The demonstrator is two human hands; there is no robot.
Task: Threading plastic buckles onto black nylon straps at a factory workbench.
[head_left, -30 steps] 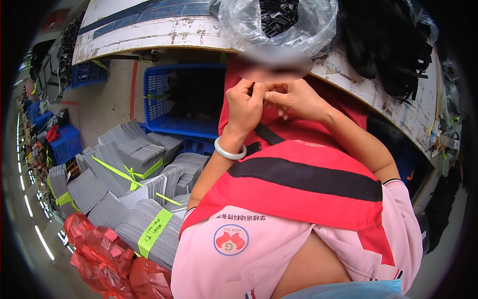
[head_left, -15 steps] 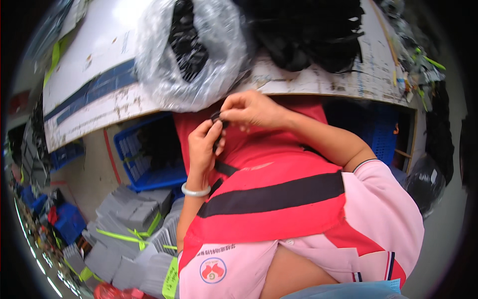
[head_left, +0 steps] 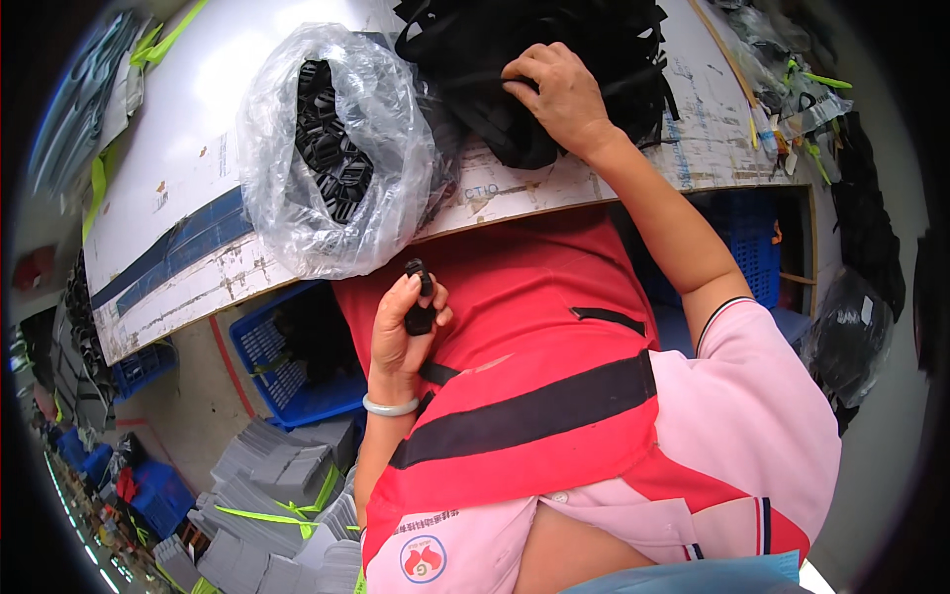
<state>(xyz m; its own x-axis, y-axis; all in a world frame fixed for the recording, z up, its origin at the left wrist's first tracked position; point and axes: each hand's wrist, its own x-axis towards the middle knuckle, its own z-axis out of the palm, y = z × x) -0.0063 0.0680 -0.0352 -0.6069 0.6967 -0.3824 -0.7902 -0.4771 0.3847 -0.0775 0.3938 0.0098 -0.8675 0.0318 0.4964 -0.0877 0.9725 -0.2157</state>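
Head view: a black piece (head_left: 421, 320) was held by the curled left hand (head_left: 394, 327) over the red apron (head_left: 515, 282), its long axis pointed toward the table (head_left: 198, 148). It was judged light, stiff, slick — best pinched mid-length. Black straps (head_left: 460, 64), probably soft, were touched by the right hand (head_left: 564, 97), narrowly pinched; any grip could not be confirmed.

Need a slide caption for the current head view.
Left hand holds a small black part; right hand is at black straps beside a clear plastic bag of black pieces.
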